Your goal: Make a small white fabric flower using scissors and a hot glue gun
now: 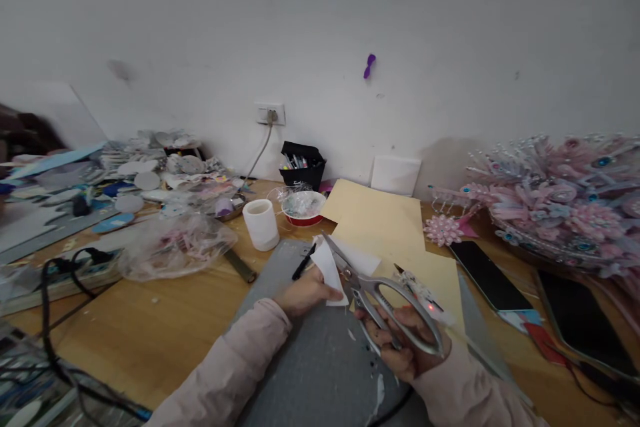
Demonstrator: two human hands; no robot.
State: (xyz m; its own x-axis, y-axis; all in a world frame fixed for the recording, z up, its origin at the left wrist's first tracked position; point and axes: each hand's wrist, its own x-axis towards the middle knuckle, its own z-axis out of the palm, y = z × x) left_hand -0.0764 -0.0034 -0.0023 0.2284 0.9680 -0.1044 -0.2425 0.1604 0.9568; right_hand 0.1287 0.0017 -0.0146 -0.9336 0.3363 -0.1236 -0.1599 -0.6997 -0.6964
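My left hand pinches a small strip of white paper above the grey cutting mat. In my right hand is a pair of large silver scissors, fingers through and around the handles. The blades point up and left and lie against the paper's upper right edge; how far they are parted I cannot tell. A black pen-like object shows just beyond my left hand. Small white scraps lie on the mat below the scissors.
Cream sheets lie beyond the mat. Left stand a white roll and a red-rimmed bowl; a plastic bag and cut-out pieces lie farther left. Two phones and a pink beaded headdress are on the right.
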